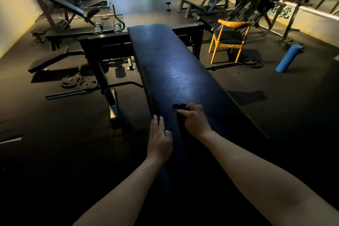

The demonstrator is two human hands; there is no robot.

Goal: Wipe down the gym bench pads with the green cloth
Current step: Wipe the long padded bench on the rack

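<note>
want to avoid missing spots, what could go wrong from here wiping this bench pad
The cloth is bunched small under the right hand, so passes may leave strips of the long bench pad unwiped.
The near end lies in shadow; missed patches would be hard to see.
Weight plates and a bar lie on the floor to the left, a likely trip hazard.

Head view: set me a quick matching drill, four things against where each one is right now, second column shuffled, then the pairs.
1 left hand
2 right hand
3 yellow chair
4 blue foam roller

A farthest right, on the floor
B gripping the cloth on the bench pad
C flat at the pad's left edge
D beside the bench's far end, on its right

Pairs: 1-C, 2-B, 3-D, 4-A
</note>
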